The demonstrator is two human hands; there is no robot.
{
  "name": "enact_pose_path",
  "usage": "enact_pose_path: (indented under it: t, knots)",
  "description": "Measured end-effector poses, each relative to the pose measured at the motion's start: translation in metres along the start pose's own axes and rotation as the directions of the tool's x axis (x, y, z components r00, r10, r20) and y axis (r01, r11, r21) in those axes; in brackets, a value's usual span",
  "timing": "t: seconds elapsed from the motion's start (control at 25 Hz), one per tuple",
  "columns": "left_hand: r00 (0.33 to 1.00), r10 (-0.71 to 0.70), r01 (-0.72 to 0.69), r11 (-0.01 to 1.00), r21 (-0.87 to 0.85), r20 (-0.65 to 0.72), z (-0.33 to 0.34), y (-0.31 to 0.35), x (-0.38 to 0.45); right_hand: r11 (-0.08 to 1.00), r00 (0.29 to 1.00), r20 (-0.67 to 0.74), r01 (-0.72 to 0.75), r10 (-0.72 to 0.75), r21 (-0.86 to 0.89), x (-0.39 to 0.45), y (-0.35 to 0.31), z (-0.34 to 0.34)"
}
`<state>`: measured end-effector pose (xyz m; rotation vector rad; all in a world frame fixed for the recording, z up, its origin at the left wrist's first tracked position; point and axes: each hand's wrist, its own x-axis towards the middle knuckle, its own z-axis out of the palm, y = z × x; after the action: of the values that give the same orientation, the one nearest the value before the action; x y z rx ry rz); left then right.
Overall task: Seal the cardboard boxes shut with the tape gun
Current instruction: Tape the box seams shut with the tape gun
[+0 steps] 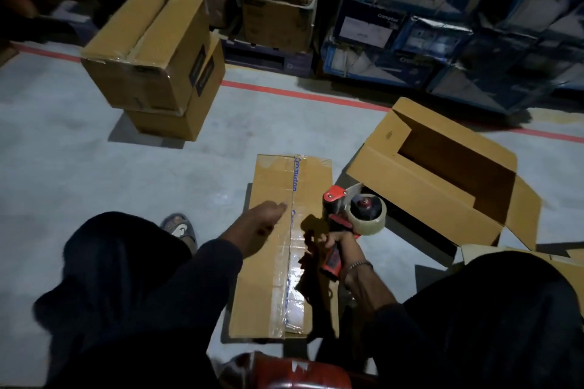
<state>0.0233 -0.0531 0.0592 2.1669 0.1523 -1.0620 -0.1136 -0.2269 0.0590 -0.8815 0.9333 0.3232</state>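
Note:
A long closed cardboard box (271,249) lies on the floor between my knees, with clear tape along its centre seam. My left hand (259,224) rests flat on the box top, fingers straight, just left of the seam. My right hand (335,243) grips the handle of a red tape gun (350,215) at the box's right edge. The gun holds a roll of clear tape and is lifted a little above the box.
An open empty cardboard box (442,180) lies on its side to the right. Two stacked sealed boxes (155,57) stand at the back left. Blue cartons (442,25) and brown cartons line the back behind a red floor line (300,95). A red object (300,369) sits at the bottom edge.

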Motion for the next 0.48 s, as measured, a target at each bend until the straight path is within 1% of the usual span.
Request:
enact_pose_path:
  t: [0.04,0.08,0.12,0.24,0.32,0.36,0.4,0.48]
  knots:
    - [0.996,-0.028,0.039,0.991,-0.125,0.083,-0.001,0.019,-0.008,1.0,0.999,0.044,-0.015,0.014,0.02,-0.001,-0.002,0.006]
    - [0.986,-0.062,0.096,0.968,-0.231,0.152,-0.002,0.034,-0.014,1.0,0.998,0.064,-0.016,0.016,0.004,-0.004,-0.003,0.011]
    - [0.976,-0.079,0.14,0.943,-0.303,0.203,-0.001,0.044,-0.022,1.0,0.997,0.076,0.002,-0.001,-0.018,-0.006,-0.004,0.015]
    - [0.934,-0.08,0.241,0.86,-0.449,0.348,0.001,0.048,-0.029,0.983,0.987,0.102,0.136,-0.124,-0.121,-0.014,-0.008,0.016]
    - [0.916,-0.058,0.29,0.777,-0.558,0.397,0.005,0.042,-0.021,0.962,0.978,0.081,0.205,-0.193,-0.18,-0.019,-0.012,0.014]
    - [0.914,-0.056,0.303,0.751,-0.586,0.401,0.008,0.04,-0.017,0.95,0.974,0.062,0.228,-0.22,-0.216,-0.019,-0.012,0.011]
    - [0.912,-0.055,0.31,0.742,-0.594,0.407,0.011,0.038,-0.012,0.94,0.971,0.041,0.237,-0.235,-0.247,-0.02,-0.013,0.008]
    - [0.91,-0.05,0.304,0.756,-0.58,0.412,0.013,0.037,-0.007,0.931,0.97,0.008,0.234,-0.242,-0.281,-0.021,-0.014,0.001]
